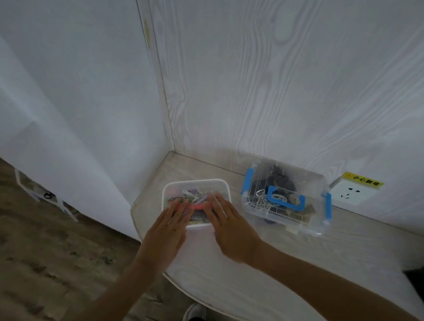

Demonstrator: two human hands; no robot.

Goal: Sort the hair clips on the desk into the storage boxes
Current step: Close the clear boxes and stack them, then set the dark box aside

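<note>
Two hands laid flat over a storage box of hair clips on the tabletop (239,278).

The left hand (167,230) and right hand (232,230) rest with fingers (181,210) straight and slightly apart on the white-rimmed box (195,184); coloured hair clips (196,197) lie just beyond and under the fingertips. To the right of the right hand's fingers, apart from them, stands a clear box with blue latches (287,200), beside a wall socket (353,191).
</note>
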